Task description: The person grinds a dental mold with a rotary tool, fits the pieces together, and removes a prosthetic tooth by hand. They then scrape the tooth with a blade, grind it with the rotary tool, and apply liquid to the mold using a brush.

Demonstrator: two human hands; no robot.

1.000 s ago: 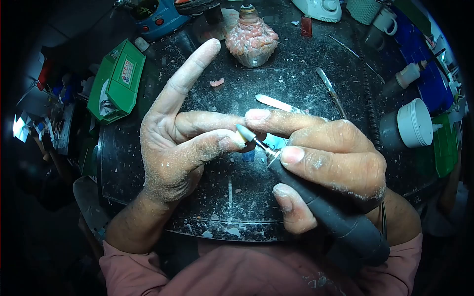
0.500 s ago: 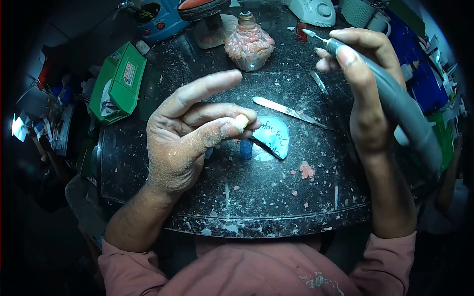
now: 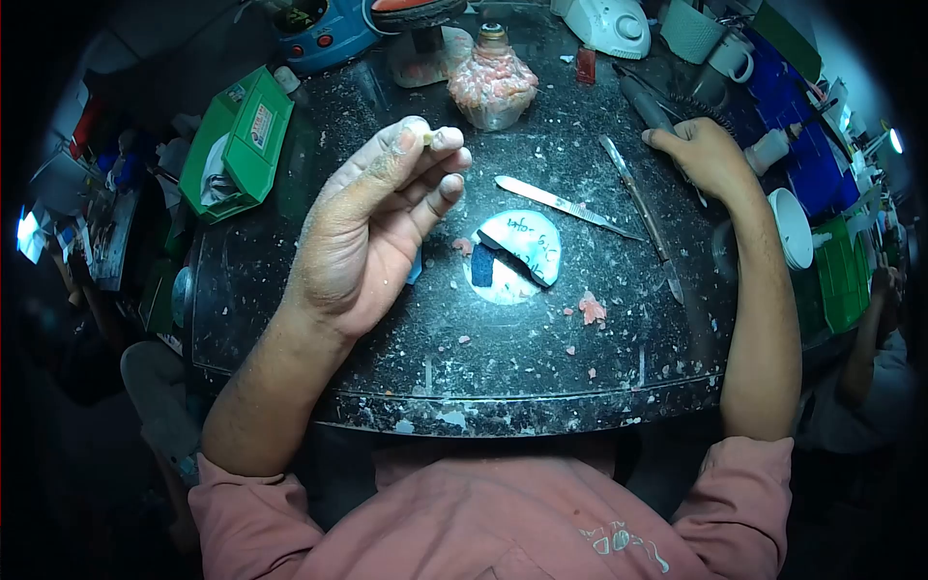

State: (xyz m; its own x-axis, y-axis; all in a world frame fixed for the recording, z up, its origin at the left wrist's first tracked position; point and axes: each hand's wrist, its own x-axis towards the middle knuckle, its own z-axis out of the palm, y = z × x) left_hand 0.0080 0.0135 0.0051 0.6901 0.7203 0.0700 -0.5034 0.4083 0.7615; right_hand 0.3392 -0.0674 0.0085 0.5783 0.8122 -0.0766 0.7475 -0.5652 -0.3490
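Observation:
My left hand (image 3: 382,198), dusted with pale powder, is raised over the left part of the table. Its thumb and forefinger pinch a small yellowish-white tooth-shaped piece (image 3: 428,139), mostly covered by the fingertips. At the right rear, my right hand (image 3: 704,159) is closed around the near end of a dark grey rotary handpiece (image 3: 646,104); some of its fingers are hidden. Between the hands lie a metal scalpel handle (image 3: 561,205) and a long thin carving tool (image 3: 635,203). Nearer me is a round white piece (image 3: 520,238) with handwriting and a dark blue patch.
A lumpy pink wax-covered burner (image 3: 493,92) stands at the back, with a small red block (image 3: 586,66) to its right. A green bin (image 3: 253,145) is at left. White cups (image 3: 791,230) and a mug (image 3: 732,60) stand at right. Pink scraps (image 3: 592,309) dot the table.
My right hand has moved down and back with the handpiece, uncovering the carving tool. My left hand has risen and turned, still pinching the small piece.

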